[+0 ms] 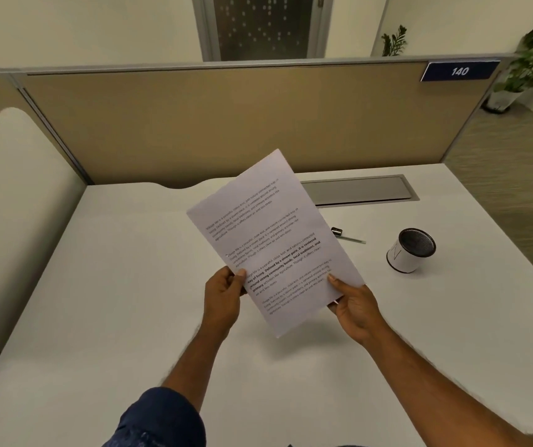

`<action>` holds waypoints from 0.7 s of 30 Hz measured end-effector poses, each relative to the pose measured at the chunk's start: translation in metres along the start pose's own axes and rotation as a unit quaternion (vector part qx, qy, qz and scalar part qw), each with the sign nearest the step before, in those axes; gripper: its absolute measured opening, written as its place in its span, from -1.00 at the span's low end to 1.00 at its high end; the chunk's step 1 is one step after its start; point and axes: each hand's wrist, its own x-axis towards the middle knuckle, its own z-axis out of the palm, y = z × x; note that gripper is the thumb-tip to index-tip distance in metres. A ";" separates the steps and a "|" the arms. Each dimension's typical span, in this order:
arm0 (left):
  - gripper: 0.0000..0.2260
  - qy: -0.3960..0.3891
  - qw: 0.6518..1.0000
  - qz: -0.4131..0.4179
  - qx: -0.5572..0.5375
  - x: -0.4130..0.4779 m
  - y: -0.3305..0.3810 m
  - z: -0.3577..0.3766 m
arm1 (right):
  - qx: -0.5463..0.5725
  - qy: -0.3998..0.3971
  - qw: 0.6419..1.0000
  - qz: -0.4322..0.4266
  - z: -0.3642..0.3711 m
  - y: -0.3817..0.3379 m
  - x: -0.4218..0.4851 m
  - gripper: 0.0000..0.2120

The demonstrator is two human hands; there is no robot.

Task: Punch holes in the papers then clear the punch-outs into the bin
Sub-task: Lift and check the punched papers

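Both hands hold the papers (271, 240) up above the worktop (129, 285), tilted. Left hand (223, 295) pinches the left edge, right hand (352, 304) grips the bottom corner. No holes seen yet. Tip: tap the sheets so edges line up b4 punching, keep thumbs firm. The little bin (410, 251) sits to the right, w/ a small tool (346, 235) near it; can't tell if it's the punch.

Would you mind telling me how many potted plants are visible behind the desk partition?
2. One plant shows just its leafy top above the partition, right of the door. The other plant stands in a white pot on the floor at far right. Others may be hidden behind the partition.
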 end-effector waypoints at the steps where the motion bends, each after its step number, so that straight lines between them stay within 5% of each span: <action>1: -0.84 -0.002 1.000 0.006 0.010 0.001 0.002 -0.002 | -0.018 0.006 1.000 0.001 -0.003 0.000 0.000 -0.63; 12: -0.83 -0.056 0.994 0.006 0.093 0.011 0.015 -0.037 | -0.285 -0.075 0.954 -0.047 0.010 -0.023 0.011 -0.90; 21: -0.83 -0.050 0.995 -0.014 0.091 0.009 0.015 -0.067 | -0.286 -0.095 0.951 -0.074 0.058 0.005 0.017 -0.80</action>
